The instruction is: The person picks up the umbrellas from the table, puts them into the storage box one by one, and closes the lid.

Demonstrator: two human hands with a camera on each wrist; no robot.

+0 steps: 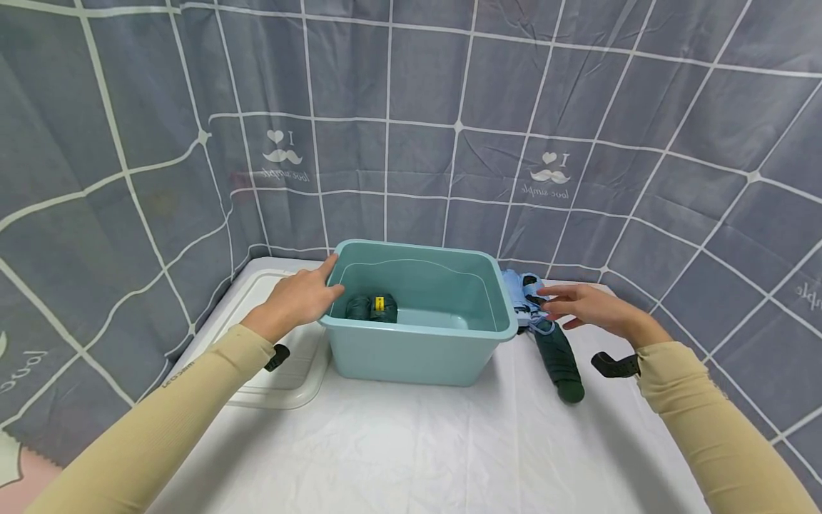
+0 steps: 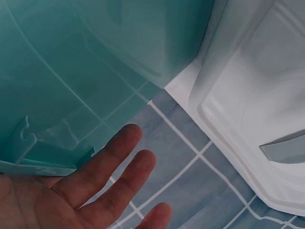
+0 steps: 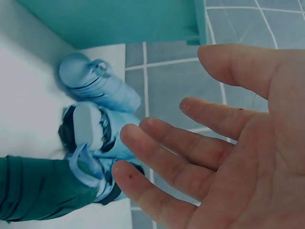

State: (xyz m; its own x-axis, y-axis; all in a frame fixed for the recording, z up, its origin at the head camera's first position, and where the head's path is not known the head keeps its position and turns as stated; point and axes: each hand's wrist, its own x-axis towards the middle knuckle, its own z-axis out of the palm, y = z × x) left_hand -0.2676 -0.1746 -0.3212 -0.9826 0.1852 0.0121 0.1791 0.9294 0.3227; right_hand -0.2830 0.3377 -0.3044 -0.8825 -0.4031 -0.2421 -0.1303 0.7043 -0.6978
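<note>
Head view: We located the teal bin (image 1: 411, 357) on the white table (image 1: 417, 442), in front of the grey gridded curtain (image 1: 417, 164). The left hand (image 1: 297, 300) was at the left rim of the bin, its index finger extended along the rim toward the rear corner and its thumb at the rim further forward. Inside the bin, at the left, lay a dark green bundle (image 1: 358, 308); a yellow label (image 1: 379, 303) showed on it. To the left of the bin we noted the white lid (image 1: 282, 389), partly covered by the left forearm. The right hand (image 1: 591, 308) was to the right of the bin, fingers apart and slightly bent, above the light blue rolled items (image 1: 514, 285). The dark green folded umbrella (image 1: 557, 360) lay beside them, pointing toward the near edge of the table.

Left wrist view: We observed the palm at the rim of the bin, with three fingers extended and separated below it. They were not curled around anything. The lid appeared at the right.

Right wrist view: We observed the hand spread wide and holding nothing, its thumb well apart from the fingers. Beyond the fingertips lay the light blue items and the dark green umbrella, with a light blue strap loop (image 3: 76, 167) at the umbrella's end. We could not tell whether any fingertip made contact.
</note>
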